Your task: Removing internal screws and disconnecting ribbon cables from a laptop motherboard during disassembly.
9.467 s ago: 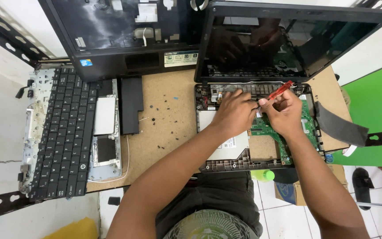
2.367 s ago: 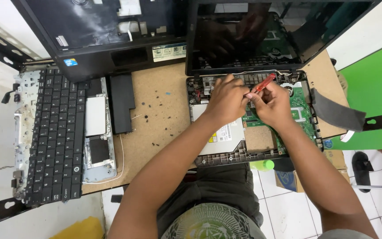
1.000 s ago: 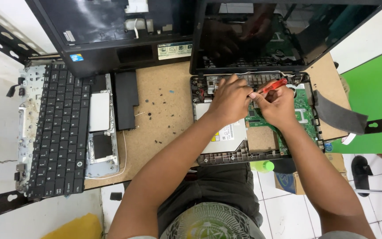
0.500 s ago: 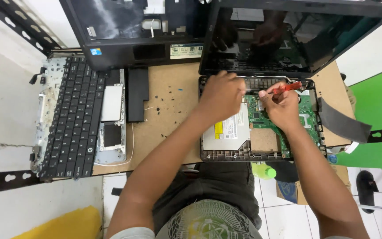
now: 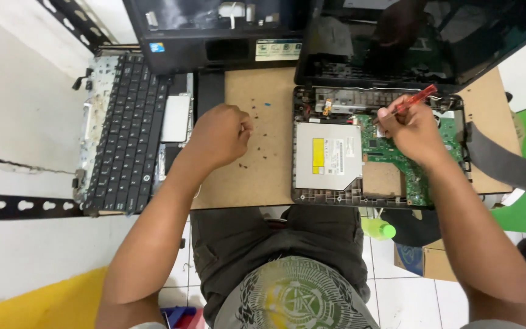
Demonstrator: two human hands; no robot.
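- Left hand (image 5: 220, 135) has come off the laptop (image 5: 378, 152) and now hovers over the board (image 5: 263, 158), fingers curled shut, perhaps pinching a screw.
- Right hand (image 5: 412, 128) pinches a red screwdriver (image 5: 414, 100) over the green circuit board (image 5: 397, 155).
- Screwdriver seems light, stiff; grip its handle. Circuit board looks fragile.

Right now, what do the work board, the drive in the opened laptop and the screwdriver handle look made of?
Work board: matte brown pressed fibreboard, probably; uniform, grainless. Optical drive: brushed grey sheet metal, going by its dull sheen. Screwdriver in the right hand: translucent red plastic handle, apparently.
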